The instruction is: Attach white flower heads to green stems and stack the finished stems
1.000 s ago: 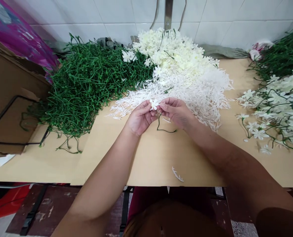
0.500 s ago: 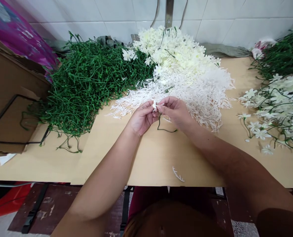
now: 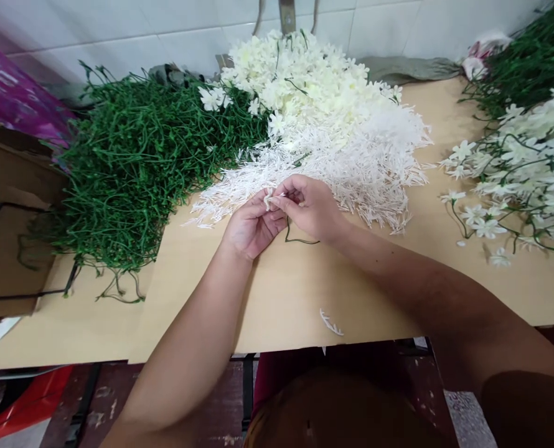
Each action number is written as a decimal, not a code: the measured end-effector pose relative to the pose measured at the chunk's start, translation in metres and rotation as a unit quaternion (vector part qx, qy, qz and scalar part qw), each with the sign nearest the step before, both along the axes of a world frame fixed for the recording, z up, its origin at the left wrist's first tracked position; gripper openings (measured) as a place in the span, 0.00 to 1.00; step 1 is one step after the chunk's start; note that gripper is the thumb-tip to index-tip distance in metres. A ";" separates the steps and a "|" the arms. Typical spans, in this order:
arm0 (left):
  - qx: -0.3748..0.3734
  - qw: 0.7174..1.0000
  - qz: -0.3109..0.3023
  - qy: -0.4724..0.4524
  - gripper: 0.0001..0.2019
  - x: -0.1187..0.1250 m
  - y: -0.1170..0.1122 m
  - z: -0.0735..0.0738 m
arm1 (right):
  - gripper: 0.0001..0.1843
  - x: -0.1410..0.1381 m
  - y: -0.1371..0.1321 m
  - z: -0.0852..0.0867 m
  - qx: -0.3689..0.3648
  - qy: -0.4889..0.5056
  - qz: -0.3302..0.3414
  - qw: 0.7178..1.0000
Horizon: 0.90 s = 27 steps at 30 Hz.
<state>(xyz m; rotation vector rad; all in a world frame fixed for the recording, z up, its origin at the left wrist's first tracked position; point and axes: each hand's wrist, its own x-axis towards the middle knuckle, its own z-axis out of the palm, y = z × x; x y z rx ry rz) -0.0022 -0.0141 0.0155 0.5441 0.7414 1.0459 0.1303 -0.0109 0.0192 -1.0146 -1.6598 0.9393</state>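
Over the table, my left hand (image 3: 251,227) pinches a small white artificial flower (image 3: 268,199) between thumb and fingertips. Its petals look bunched together, and a thin green stem (image 3: 302,241) trails below the hands. Close against it, my right hand (image 3: 312,208) is closed, thumb and forefinger pinching a thin white sliver (image 3: 282,195) at the flower; most of that piece is hidden by the fingers. Just beyond both hands lies a heap of thin white plastic pieces (image 3: 356,180). A loose white toothed strip (image 3: 331,323) rests near the table's front edge.
Behind the slivers is a pile of white petals (image 3: 300,81). A big heap of green stems (image 3: 132,162) lies left, beside a cardboard box (image 3: 10,249). At right are finished-looking white flowers (image 3: 533,180) and more green stems (image 3: 533,74). A tiled wall (image 3: 188,31) closes the back.
The camera view has shifted, so the hands and piles appear farther left. Both hands keep their pinch close together at the flower, with only slight finger movement.
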 end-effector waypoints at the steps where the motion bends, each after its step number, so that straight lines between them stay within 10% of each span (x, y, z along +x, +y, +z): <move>1: -0.001 1.000 0.001 -0.001 0.08 0.000 0.000 0.000 | 0.06 0.000 0.000 0.000 0.009 -0.008 -0.004 1.000; 27: 0.035 0.992 0.043 0.112 0.08 0.005 0.000 -0.002 | 0.05 0.003 0.006 -0.013 0.203 -0.165 0.010 0.965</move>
